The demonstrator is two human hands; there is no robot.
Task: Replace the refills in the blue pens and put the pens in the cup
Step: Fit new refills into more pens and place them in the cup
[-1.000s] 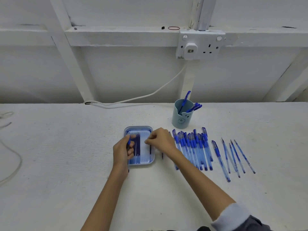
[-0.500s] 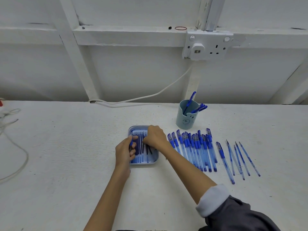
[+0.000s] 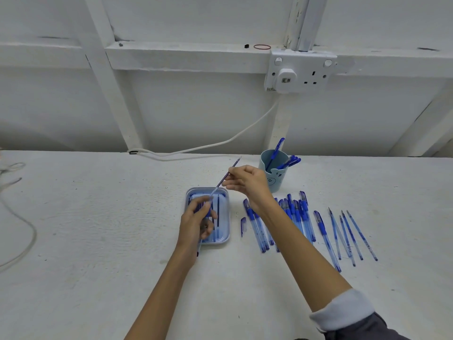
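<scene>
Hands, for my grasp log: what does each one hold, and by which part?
Left hand grips a clear pen barrel round its middle; right hand pinches a refill partway along, behind its tip.

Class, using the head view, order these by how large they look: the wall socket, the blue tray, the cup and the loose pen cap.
1. Wall socket and blue tray: about alike, and the socket is farther off, so unranked.
2. Cup.
3. Loose pen cap.
</scene>
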